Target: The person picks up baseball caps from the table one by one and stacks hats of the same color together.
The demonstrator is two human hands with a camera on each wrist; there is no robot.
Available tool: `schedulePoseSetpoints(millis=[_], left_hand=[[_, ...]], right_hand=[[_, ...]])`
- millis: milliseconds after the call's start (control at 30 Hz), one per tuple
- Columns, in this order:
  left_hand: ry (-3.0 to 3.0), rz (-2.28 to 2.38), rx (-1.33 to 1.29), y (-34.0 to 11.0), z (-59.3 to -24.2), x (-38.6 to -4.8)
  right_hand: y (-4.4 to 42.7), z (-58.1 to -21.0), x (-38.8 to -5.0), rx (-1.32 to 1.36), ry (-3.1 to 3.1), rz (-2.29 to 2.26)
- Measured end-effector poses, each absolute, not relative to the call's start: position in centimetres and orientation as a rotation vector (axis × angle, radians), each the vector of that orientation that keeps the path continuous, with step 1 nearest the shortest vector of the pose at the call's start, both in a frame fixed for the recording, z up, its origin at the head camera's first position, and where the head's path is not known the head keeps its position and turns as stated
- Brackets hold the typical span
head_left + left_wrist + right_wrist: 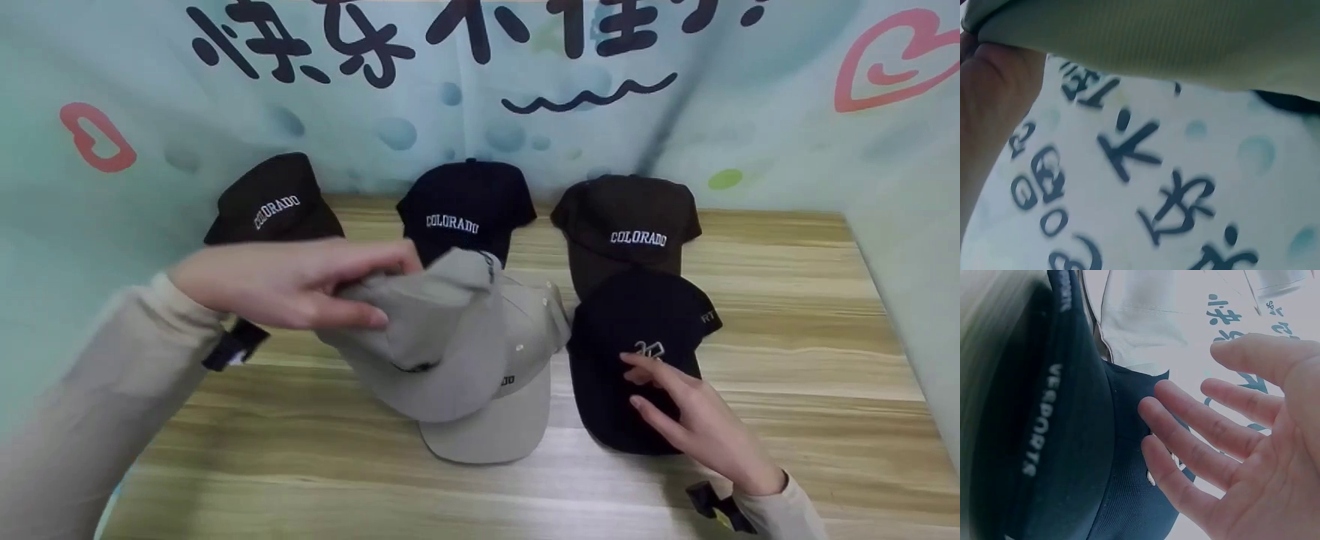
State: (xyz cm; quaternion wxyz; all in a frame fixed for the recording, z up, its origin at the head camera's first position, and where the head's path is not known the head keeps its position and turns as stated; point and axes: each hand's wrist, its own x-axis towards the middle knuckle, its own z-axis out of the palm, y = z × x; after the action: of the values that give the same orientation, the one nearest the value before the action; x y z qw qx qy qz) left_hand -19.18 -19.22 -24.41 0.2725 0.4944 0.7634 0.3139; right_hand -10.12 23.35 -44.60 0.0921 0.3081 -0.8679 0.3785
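My left hand (292, 281) pinches a light grey-beige baseball cap (450, 330) by the back of its crown, thumb on the near side. That cap is tilted, its brim toward me, and covers part of a second beige cap (487, 435) on the table. In the left wrist view the held cap (1157, 39) fills the top. My right hand (705, 427) is over a black cap (615, 405) with a light emblem on its front. The right wrist view shows the right hand's fingers (1202, 450) spread and loosely bent, holding nothing, beside the black cap (1134, 506).
Along the back of the wooden table (810, 360) sit a dark brown COLORADO cap (262, 195), a black COLORADO cap (472, 195) and another brown one (630, 210). A printed pale cloth (450, 135) rises behind them. The front black cap overlaps the right brown cap's brim.
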Motion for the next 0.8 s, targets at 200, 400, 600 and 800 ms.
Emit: schedulePoseSetpoints(millis=[200,400,600,800], left_hand=[[1.893,0.905,1.376,-16.4,-27.1,-18.4],[1.728,0.898,1.351,-13.4,-30.5,-19.1],[1.658,0.874,1.282,-11.1,-33.2,-20.3],[1.825,0.820,1.258,-9.8,-34.2,-22.2]], right_hand=[[23.3,-44.5,-10.0,0.894,-2.625,1.117],[23.1,-44.4,-10.1,0.903,-2.614,1.114],[22.9,-44.5,-10.1,0.922,-2.609,1.119],[22.7,-44.5,-10.1,0.930,-2.612,1.131]])
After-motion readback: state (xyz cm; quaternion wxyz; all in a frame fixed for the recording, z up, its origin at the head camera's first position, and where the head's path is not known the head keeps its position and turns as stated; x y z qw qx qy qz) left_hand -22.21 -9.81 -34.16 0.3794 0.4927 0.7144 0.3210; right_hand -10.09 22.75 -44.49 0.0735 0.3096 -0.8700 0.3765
